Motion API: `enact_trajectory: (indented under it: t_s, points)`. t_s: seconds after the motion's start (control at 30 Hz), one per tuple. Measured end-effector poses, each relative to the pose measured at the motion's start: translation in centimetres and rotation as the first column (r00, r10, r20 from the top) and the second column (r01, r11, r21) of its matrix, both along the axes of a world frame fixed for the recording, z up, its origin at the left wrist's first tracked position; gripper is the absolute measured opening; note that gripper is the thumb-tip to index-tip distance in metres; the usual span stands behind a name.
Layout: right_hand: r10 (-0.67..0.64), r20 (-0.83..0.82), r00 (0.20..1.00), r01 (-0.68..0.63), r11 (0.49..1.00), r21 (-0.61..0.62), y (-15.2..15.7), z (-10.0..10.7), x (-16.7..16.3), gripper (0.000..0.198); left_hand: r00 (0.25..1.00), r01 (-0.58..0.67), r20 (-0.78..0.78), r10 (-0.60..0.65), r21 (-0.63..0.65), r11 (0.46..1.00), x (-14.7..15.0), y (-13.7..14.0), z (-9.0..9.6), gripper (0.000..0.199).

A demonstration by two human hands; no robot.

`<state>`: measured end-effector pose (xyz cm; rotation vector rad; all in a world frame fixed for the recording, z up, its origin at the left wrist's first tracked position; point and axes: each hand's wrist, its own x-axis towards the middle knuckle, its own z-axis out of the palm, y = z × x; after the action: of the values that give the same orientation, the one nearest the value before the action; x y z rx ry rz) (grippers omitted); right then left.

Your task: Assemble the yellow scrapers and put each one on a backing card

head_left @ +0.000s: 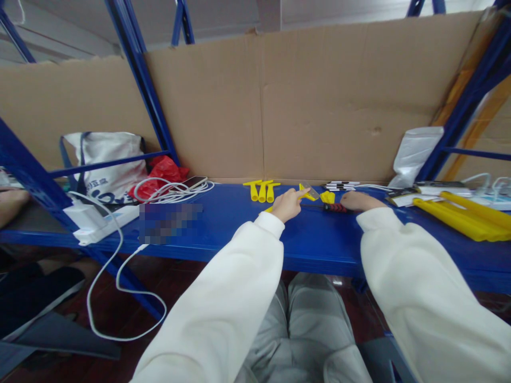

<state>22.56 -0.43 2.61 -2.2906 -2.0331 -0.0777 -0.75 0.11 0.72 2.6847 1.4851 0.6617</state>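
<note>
My left hand (pixel 288 204) is closed around a yellow scraper (pixel 302 188), whose handle end shows below the palm. A clear flat piece (pixel 310 191) shows at the scraper's head. My right hand (pixel 356 201) grips a screwdriver (pixel 336 208) with a red and black handle, its thin shaft lying toward the left hand just above the tabletop. Small yellow parts (pixel 328 197) sit just beyond the screwdriver handle. To the left of my left hand, three yellow T-shaped handles (pixel 262 191) stand side by side near the cardboard.
The blue bench (pixel 223 223) backs onto a cardboard wall (pixel 319 106). Long yellow pieces (pixel 465 215) lie at right, beside a white pouch (pixel 415 154). Leftward are coiled white cable (pixel 173 192), a red bag (pixel 165 170), a cloth bag (pixel 107 162) and another person's hand (pixel 14 205).
</note>
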Motion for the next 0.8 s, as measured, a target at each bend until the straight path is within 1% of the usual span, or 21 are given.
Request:
enact_trajectory:
  t_s: [0.07, 0.1, 0.13, 0.27, 0.33, 0.43, 0.57, 0.63, 0.7, 0.8]
  points:
    - [0.025, 0.0, 1.0, -0.025, 0.992, -0.126, -0.2, 0.3, -0.3, 0.03, 1.0, 0.002, -0.001, -0.002, 0.0, 1.0, 0.0, -0.1, 0.1, 0.052]
    - [0.036, -0.007, 0.999, -0.037, 0.988, -0.147, -0.2, 0.5, -0.4, 0.03, 1.0, 0.002, -0.003, -0.002, 0.0, 1.0, 0.0, -0.1, 0.1, 0.052]
    - [0.049, -0.019, 0.999, -0.051, 0.989, -0.135, -0.3, 0.5, -0.6, 0.03, 1.0, 0.002, -0.004, -0.002, 0.001, 1.0, 0.0, -0.1, 0.1, 0.052]
    - [0.07, -0.081, 0.994, -0.074, 0.996, -0.047, -0.2, 0.1, -1.6, 0.025, 1.0, 0.0, -0.004, 0.0, 0.002, 1.0, 0.0, -0.3, 0.2, 0.052]
    - [0.121, -0.131, 0.984, -0.122, 0.993, 0.0, -0.1, -0.5, -2.4, 0.026, 1.0, -0.001, -0.003, 0.001, 0.001, 1.0, 0.0, -0.3, 0.2, 0.053]
    - [0.201, -0.227, 0.953, -0.187, 0.979, 0.083, 0.1, -1.4, -4.2, 0.024, 1.0, -0.008, -0.005, 0.008, 0.0, 1.0, 0.0, -0.3, 0.2, 0.053]
    - [0.248, -0.34, 0.907, -0.194, 0.963, 0.184, 0.2, -2.5, -6.4, 0.026, 1.0, -0.006, -0.006, 0.006, 0.002, 1.0, 0.1, -0.2, 0.1, 0.054]
    - [0.264, -0.398, 0.878, -0.184, 0.956, 0.23, 0.4, -2.8, -6.8, 0.028, 1.0, -0.005, -0.003, 0.005, 0.002, 1.0, 0.2, -0.2, 0.0, 0.055]
    - [0.252, -0.451, 0.857, -0.148, 0.956, 0.253, 0.8, -2.8, -6.5, 0.026, 1.0, -0.008, -0.001, 0.008, 0.004, 1.0, 0.2, -0.1, 0.0, 0.055]
    - [0.173, -0.467, 0.867, -0.015, 0.947, 0.322, 1.5, -2.4, -4.9, 0.028, 1.0, -0.004, -0.002, 0.004, 0.005, 1.0, 0.1, -0.2, 0.0, 0.055]
